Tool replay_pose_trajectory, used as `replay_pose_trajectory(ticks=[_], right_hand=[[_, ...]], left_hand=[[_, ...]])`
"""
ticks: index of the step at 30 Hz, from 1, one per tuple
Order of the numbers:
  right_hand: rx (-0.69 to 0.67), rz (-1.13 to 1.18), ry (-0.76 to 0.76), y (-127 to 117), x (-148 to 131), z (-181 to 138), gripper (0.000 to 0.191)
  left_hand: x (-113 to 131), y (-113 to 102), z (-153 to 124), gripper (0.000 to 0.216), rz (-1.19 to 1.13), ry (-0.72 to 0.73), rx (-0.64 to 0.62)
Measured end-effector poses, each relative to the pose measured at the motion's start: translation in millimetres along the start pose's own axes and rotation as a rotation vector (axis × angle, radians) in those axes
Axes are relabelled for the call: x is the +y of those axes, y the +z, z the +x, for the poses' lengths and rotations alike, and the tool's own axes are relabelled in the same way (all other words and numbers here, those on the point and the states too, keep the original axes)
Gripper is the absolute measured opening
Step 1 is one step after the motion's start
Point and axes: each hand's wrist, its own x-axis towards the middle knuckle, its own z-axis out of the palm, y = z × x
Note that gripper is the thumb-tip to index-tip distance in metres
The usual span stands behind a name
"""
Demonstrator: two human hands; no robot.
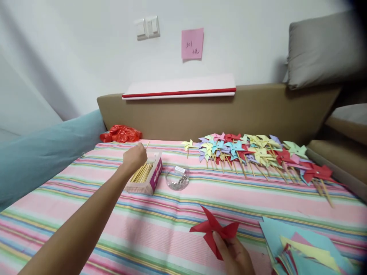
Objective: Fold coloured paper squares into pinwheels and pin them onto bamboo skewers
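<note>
My left hand (135, 156) is closed above a clear plastic box (156, 172) with a purple label. A thin wooden stick (148, 144) pokes up out of that fist. Many more wooden sticks (142, 172) lie inside the box. Nearer to me, my right hand (233, 254) pinches a red paper pinwheel (212, 227) at its centre, with the thumb on top. The blades are folded in, and no stick shows on this pinwheel. Between the hands, farther off, sits a round clear container (177, 179) with small shiny metal pieces in it.
Finished pinwheels (235, 149) on sticks lie heaped at the back right. Coloured paper sheets (309, 248) are stacked at the front right. A red plastic bag (122, 133) is at the back left. A striped cloth (160, 233) covers the surface, with a brown backrest (172, 118) behind.
</note>
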Motion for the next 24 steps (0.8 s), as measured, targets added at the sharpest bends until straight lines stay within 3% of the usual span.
replay_pose_trajectory(ticks=[3,5,7,9,13,16,20,24], right_hand=[[-0.008,0.034,-0.041,-5,1,7,0.041],[0.002,0.089,-0.053,-12,1,10,0.037],[-0.010,0.174,-0.066,-17,-1,7,0.033],[-0.064,0.265,-0.083,-19,-4,-2,0.031],[-0.195,0.381,-0.099,-11,-14,-32,0.031],[-0.275,0.397,-0.114,1,-22,-51,0.033],[-0.349,0.392,-0.152,9,-31,-59,0.034],[-0.391,0.340,-0.216,7,-31,-52,0.030]], left_hand=[[14,-26,-45,0.029,-0.139,0.119,0.164],[21,-29,-89,0.023,-0.243,0.212,0.217],[23,-20,-142,0.019,-0.358,0.316,0.220],[23,-3,-195,0.019,-0.642,0.477,0.217],[20,28,-270,0.021,-0.995,0.440,0.019],[20,39,-291,0.022,-1.244,0.420,-0.114],[31,53,-293,0.020,-1.540,0.464,-0.234],[44,64,-290,0.022,-1.631,0.423,-0.311]])
